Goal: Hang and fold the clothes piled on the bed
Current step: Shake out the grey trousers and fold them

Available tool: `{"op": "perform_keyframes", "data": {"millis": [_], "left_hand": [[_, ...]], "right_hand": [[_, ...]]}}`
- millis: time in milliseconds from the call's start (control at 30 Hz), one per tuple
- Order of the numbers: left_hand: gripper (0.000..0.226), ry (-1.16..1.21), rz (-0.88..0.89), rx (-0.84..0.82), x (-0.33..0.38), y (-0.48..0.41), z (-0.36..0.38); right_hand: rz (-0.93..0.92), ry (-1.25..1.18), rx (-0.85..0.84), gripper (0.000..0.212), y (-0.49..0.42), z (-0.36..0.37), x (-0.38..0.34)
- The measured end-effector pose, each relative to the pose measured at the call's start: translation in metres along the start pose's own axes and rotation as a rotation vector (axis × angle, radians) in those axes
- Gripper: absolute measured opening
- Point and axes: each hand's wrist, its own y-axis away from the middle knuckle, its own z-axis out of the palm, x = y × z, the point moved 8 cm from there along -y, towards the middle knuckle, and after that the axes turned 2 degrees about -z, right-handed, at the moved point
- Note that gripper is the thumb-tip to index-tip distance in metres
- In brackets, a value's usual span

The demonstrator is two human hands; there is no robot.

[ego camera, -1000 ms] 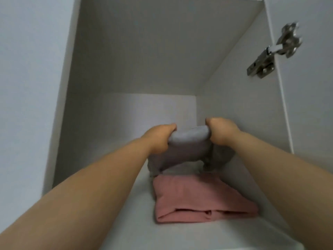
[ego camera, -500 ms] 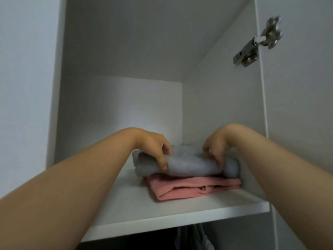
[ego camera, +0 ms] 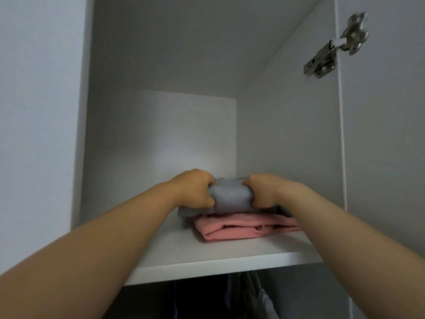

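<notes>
A folded grey garment [ego camera: 232, 199] lies on top of a folded pink garment [ego camera: 243, 226] on a white wardrobe shelf [ego camera: 207, 261]. My left hand [ego camera: 195, 189] grips the grey garment's left end, fingers curled round it. My right hand [ego camera: 264, 192] grips its right end the same way. Between the two hands the grey cloth is bunched up. The pink garment's right end is hidden behind my right forearm.
The shelf sits in a white wardrobe compartment with side walls and a back panel. An open door on the right carries a metal hinge [ego camera: 333, 47]. Below the shelf hang several garments [ego camera: 250, 295] in the dark.
The grey garment came down onto the pink one. Both hands then moved closer together on it and now squeeze its middle. The camera view dropped lower.
</notes>
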Motion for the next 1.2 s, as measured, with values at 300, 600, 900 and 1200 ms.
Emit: {"op": "perform_keyframes", "data": {"millis": [300,600,900,1200], "left_hand": [[0.06,-0.123,0.03,-0.251,0.034,0.037,0.023],[0.049,-0.025,-0.044,-0.449,0.002,0.042,0.054],[0.046,0.147,-0.172,-0.046,-0.017,-0.072,0.032],[0.067,0.101,-0.177,-0.491,-0.034,-0.104,0.13]], "right_hand": [[0.047,-0.133,-0.041,0.03,0.034,0.01,0.008],[0.001,-0.088,-0.274,0.075,0.037,0.048,-0.009],[0.133,-0.441,0.192,0.04,-0.043,-0.002,0.038],[0.195,-0.473,-0.198,0.059,-0.096,0.098,0.059]]}}
